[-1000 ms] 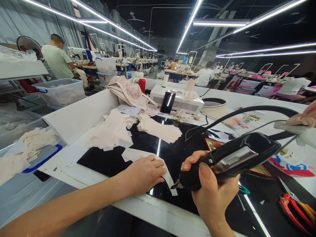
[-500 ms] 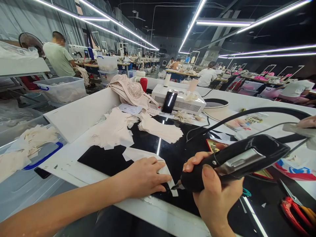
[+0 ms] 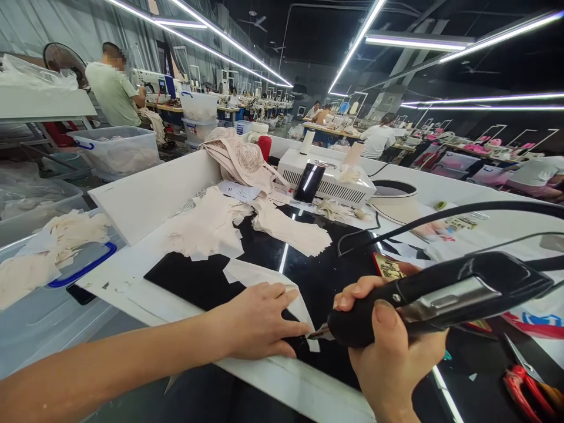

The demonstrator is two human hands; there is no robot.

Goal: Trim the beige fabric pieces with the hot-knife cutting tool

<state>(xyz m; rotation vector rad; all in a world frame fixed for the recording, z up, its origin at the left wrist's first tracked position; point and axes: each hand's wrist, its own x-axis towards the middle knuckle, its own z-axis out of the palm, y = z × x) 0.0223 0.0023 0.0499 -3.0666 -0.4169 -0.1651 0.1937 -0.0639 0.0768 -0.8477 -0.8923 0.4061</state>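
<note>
My left hand [image 3: 264, 320] lies with its fingers spread on a strip of pale fabric [image 3: 264, 277], pressing it on the glossy black board [image 3: 317, 276]. In my right hand [image 3: 392, 352] is a black handheld tool [image 3: 458, 291] with a silver side plate and a dark cable. The tool's narrow metal tip touches or nearly touches the fabric's lower right end, just beside my left fingertips. Piles of cut beige fabric [image 3: 207, 226] lie behind my left hand, and another fabric stack [image 3: 291, 228] rests on the board.
Red-handled scissors [image 3: 522, 382] lie at the lower right. A white vented box [image 3: 328, 176] with a phone [image 3: 309, 182] leaning on it stands behind. Plastic bins [image 3: 118, 150] are at the left. A person [image 3: 110, 88] sits beyond them; others work farther back.
The view has shifted slightly, so the scene sits a little further right and lower. The tool's tip and my left hand remain close together at the fabric's end.
</note>
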